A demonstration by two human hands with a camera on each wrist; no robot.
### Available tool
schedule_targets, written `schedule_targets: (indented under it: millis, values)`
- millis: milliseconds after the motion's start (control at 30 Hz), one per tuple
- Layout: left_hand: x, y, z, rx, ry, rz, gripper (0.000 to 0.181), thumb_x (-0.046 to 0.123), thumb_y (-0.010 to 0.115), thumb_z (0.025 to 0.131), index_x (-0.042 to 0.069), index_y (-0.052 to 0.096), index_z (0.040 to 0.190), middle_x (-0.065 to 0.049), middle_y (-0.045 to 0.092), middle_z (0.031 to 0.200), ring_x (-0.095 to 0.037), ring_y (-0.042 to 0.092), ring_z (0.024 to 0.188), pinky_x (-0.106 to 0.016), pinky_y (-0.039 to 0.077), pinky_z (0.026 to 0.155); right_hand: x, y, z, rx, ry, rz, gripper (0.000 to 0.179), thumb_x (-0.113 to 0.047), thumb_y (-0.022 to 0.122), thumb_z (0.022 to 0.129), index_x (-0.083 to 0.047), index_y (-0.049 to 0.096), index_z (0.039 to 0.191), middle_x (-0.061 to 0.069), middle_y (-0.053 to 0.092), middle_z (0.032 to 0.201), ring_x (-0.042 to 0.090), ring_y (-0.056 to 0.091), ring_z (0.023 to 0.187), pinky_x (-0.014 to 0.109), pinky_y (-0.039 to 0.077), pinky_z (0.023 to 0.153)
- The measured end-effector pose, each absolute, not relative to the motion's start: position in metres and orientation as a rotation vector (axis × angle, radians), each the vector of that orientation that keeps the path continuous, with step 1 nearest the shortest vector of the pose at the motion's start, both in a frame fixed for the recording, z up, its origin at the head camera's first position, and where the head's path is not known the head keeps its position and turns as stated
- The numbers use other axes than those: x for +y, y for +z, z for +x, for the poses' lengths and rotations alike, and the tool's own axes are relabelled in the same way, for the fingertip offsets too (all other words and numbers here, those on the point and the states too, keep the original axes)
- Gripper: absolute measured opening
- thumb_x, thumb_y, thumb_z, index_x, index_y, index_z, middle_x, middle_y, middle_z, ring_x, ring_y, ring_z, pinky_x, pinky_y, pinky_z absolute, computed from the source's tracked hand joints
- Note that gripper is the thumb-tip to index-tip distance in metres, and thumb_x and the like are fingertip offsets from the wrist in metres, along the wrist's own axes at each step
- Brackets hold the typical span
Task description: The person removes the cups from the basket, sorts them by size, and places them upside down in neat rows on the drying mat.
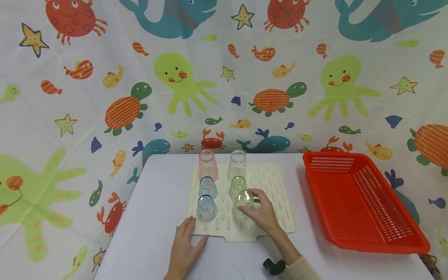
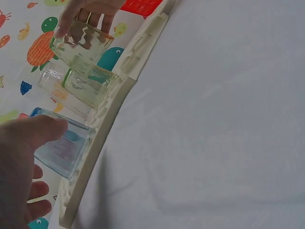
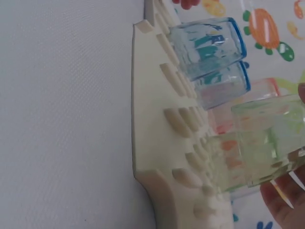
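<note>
My right hand (image 1: 261, 214) grips a pale green glass (image 1: 244, 199) between thumb and fingers, close over the front of the cream drying mat (image 1: 267, 182). Just behind it stands a second green glass (image 1: 238, 186); the two overlap in the right wrist view. Two blue-rimmed glasses (image 1: 207, 209) stand in line on the mat's left side. Farther back are a tall pink glass (image 1: 208, 165) and a tall clear glass (image 1: 237, 165). At the mat's front left corner, my left hand (image 1: 184, 245) has its fingers extended and holds nothing.
A red plastic basket (image 1: 316, 194) with slotted walls is to the right of the mat on the white-covered table (image 1: 147, 217). Behind the table hangs a cloth (image 1: 210, 89) printed with sea animals. A dark strap device (image 1: 274, 266) is at the right wrist.
</note>
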State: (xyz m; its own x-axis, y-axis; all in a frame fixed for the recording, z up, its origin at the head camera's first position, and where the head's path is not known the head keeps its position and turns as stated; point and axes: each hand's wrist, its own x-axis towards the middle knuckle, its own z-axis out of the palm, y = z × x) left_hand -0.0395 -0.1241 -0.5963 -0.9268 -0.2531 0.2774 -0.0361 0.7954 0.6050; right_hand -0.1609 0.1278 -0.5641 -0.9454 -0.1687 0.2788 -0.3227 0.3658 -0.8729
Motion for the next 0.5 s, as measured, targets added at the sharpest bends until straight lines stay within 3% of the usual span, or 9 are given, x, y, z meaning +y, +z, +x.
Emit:
schedule_targets:
  millis: [67,300,500]
  values:
    - [-0.126,-0.598,-0.041,-2.666,-0.871,0.235,0.071,0.036,0.085,0.078,-0.002,0.06,0.133,-0.018,0.058,0.14,-0.04,0.053,0.134,-0.063,0.031,0.12,0.126,-0.566,-0.161,-2.471,1.623,0.463,0.069,-0.027,0.089,0.076,-0.007,0.057,0.133,0.001,0.063,0.13,0.021,0.062,0.117,0.046,0.057,0.098]
    - [-0.132,-0.608,-0.044,-2.696,-0.789,0.251,0.075,0.037,0.082,0.08,-0.01,0.057,0.133,-0.025,0.056,0.142,-0.044,0.049,0.137,-0.067,0.027,0.119,0.12,-0.574,-0.163,-2.463,1.614,0.481,0.067,-0.028,0.089,0.075,-0.009,0.058,0.131,0.001,0.064,0.129,0.021,0.063,0.115,0.045,0.058,0.097]
    - [-0.135,-0.613,-0.047,-2.769,-0.783,0.292,0.081,0.042,0.078,0.084,-0.011,0.051,0.139,-0.026,0.044,0.153,-0.044,0.039,0.144,-0.068,0.022,0.122,0.115,-0.581,-0.163,-2.468,1.562,0.51,0.067,-0.029,0.088,0.076,-0.005,0.058,0.131,0.001,0.064,0.127,0.02,0.063,0.113,0.04,0.059,0.095]
